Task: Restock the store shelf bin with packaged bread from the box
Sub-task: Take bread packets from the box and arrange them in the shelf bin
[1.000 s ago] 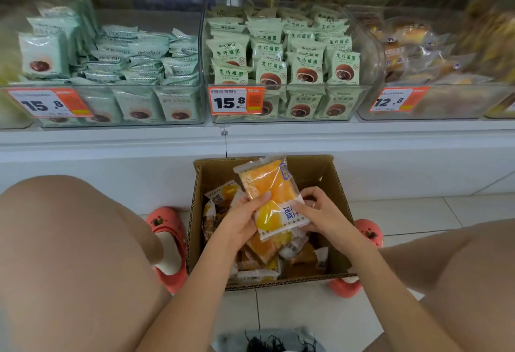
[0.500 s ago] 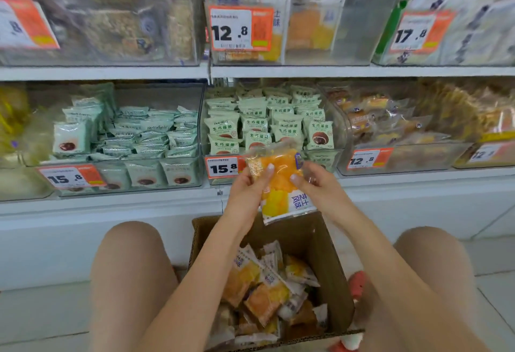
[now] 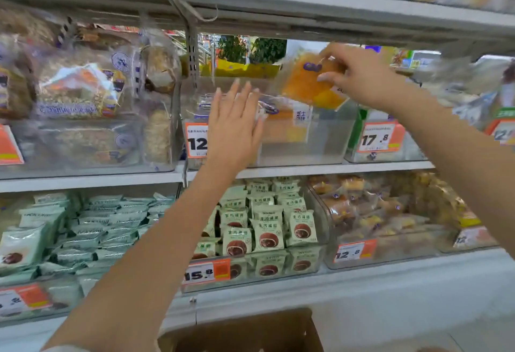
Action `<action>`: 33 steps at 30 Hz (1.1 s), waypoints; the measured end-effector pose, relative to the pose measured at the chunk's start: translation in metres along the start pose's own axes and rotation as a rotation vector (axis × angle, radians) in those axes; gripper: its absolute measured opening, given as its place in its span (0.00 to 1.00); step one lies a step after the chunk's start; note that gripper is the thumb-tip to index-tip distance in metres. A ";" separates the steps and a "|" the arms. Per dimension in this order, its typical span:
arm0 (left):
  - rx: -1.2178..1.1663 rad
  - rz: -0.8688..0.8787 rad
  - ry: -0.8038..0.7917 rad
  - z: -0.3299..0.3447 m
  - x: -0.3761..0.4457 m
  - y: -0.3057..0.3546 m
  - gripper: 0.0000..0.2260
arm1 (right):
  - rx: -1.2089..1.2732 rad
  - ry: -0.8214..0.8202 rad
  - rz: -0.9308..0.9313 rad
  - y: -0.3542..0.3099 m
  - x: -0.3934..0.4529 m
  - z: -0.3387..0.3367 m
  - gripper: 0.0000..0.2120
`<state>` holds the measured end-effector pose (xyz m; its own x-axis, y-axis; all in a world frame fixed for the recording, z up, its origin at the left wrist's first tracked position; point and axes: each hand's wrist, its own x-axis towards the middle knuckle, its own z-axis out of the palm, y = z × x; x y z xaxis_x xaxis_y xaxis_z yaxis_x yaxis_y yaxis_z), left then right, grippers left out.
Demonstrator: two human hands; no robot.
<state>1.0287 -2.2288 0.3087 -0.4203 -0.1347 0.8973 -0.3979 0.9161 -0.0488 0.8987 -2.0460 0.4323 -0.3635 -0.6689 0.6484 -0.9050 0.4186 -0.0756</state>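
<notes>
Above the clear plastic shelf bin [image 3: 306, 145], the right hand [image 3: 359, 78] pinches the orange packaged bread [image 3: 309, 81] while the left hand [image 3: 234, 123] hovers released; a loose grip could drop it outside the bin.

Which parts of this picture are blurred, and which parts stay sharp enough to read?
Head view: the orange bread packet in the right hand is motion-smeared, and so are the right-edge shelves; the left hand is sharper; the 17.8 price tag is readable.
</notes>
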 end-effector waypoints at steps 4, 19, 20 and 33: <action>0.149 0.092 0.139 0.023 0.004 -0.013 0.18 | -0.150 -0.330 -0.047 0.013 0.042 0.042 0.21; 0.082 0.119 0.323 0.029 0.001 -0.010 0.17 | -0.048 -0.249 0.112 0.025 0.071 0.130 0.26; 0.085 0.121 0.329 0.030 0.001 -0.010 0.17 | -0.026 -0.249 0.129 0.027 0.072 0.132 0.26; 0.088 0.118 0.364 0.032 0.001 -0.010 0.16 | 0.405 -0.345 0.461 0.030 0.072 0.119 0.43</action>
<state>1.0063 -2.2497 0.2959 -0.1570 0.1266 0.9794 -0.4391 0.8794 -0.1841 0.8191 -2.1544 0.3868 -0.7186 -0.6630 0.2097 -0.6283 0.4899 -0.6043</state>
